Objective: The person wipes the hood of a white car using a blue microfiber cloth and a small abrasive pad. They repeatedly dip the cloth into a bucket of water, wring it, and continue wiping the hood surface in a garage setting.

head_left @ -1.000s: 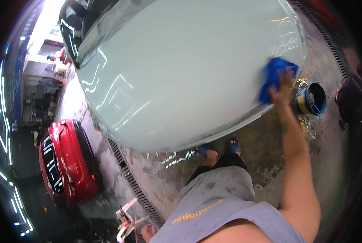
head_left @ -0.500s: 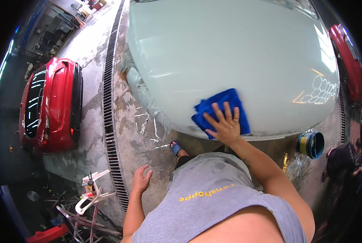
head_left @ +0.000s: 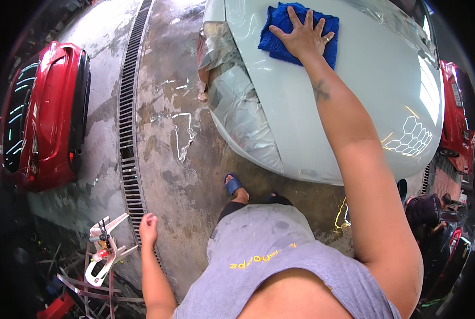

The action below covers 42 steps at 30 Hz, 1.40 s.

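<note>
Floor: wet grey concrete (head_left: pixel 179 154) lies under the person, with wide free room between the cars.
Red car: the red car (head_left: pixel 40 111) stands far to the left of the left hand, at the picture edge.
Drain: a long metal drain grate (head_left: pixel 128 122) runs just above the left hand, between the red car and the pale car.
Left hand: the left hand (head_left: pixel 148 229) hangs low beside the body with fingers loosely curled, holding nothing; white and red tools (head_left: pixel 103 250) lie near its left side.
Pale car: the pale green hood (head_left: pixel 354 80) has a rounded front edge below the right hand; its left corner is wrapped in grey masking film (head_left: pixel 237 101).
Cloth: the blue cloth (head_left: pixel 285 29) lies flat on the hood under the right hand, fluffy, with its edges showing around the fingers.
Right hand: the right hand (head_left: pixel 301 34) is spread fully open, palm pressed on the cloth, not gripping it.
Bucket: a blue bucket (head_left: pixel 402 189) shows partly, low on the right of the arm.
</note>
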Each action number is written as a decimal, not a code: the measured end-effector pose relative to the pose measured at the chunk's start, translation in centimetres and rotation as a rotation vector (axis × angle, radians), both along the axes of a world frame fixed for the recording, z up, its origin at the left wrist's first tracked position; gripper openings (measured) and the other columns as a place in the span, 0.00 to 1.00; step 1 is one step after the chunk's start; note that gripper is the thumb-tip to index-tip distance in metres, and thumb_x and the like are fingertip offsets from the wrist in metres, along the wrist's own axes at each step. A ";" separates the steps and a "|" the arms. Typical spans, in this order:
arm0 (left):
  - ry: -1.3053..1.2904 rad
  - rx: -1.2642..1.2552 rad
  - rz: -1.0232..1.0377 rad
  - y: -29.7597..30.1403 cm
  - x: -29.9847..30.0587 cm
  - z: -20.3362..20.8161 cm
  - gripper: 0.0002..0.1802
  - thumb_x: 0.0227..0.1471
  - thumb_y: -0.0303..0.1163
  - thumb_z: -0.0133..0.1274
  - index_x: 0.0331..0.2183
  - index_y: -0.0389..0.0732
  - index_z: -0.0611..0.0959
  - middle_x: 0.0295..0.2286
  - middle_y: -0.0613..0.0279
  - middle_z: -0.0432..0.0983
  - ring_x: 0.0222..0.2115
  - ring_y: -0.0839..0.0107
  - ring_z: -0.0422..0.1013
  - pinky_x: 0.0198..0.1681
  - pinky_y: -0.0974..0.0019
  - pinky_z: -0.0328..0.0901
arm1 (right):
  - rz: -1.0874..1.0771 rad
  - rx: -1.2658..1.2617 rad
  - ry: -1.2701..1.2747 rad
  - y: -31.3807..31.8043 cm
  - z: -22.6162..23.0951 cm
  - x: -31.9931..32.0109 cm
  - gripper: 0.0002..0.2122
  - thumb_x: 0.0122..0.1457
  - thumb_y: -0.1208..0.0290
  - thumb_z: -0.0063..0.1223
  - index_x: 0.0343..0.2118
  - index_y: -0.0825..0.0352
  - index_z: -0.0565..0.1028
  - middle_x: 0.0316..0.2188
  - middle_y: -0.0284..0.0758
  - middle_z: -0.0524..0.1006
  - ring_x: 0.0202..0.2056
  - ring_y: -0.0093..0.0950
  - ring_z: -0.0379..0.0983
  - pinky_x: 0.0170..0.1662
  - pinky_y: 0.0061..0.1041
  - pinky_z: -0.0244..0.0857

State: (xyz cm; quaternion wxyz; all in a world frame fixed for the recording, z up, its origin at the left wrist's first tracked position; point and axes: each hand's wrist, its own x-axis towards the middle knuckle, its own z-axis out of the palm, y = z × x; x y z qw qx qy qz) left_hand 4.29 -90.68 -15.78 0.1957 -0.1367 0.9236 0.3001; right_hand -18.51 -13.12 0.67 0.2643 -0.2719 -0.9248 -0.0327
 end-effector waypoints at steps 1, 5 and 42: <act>0.039 0.031 0.105 -0.9 0.1 -0.8 0.20 0.61 0.39 0.63 0.51 0.38 0.83 0.38 0.56 0.84 0.39 0.68 0.78 0.46 0.63 0.71 | 0.064 0.031 -0.013 -2.2 -0.3 0.7 0.42 0.56 0.22 0.46 0.72 0.35 0.61 0.77 0.41 0.51 0.75 0.57 0.41 0.70 0.74 0.32; -0.161 0.045 0.244 -4.3 3.9 -6.1 0.17 0.60 0.39 0.62 0.47 0.40 0.85 0.39 0.55 0.84 0.41 0.65 0.78 0.47 0.61 0.71 | 0.387 0.048 -0.302 -12.3 -2.4 13.6 0.39 0.53 0.30 0.57 0.70 0.29 0.64 0.78 0.37 0.47 0.75 0.56 0.40 0.69 0.77 0.29; -0.188 0.080 -0.071 9.2 -49.4 -14.0 0.15 0.56 0.38 0.64 0.41 0.38 0.87 0.38 0.51 0.86 0.40 0.61 0.81 0.46 0.59 0.73 | 0.087 0.036 -0.252 -5.0 7.1 -28.2 0.32 0.59 0.40 0.59 0.68 0.35 0.68 0.75 0.36 0.55 0.73 0.49 0.51 0.71 0.59 0.44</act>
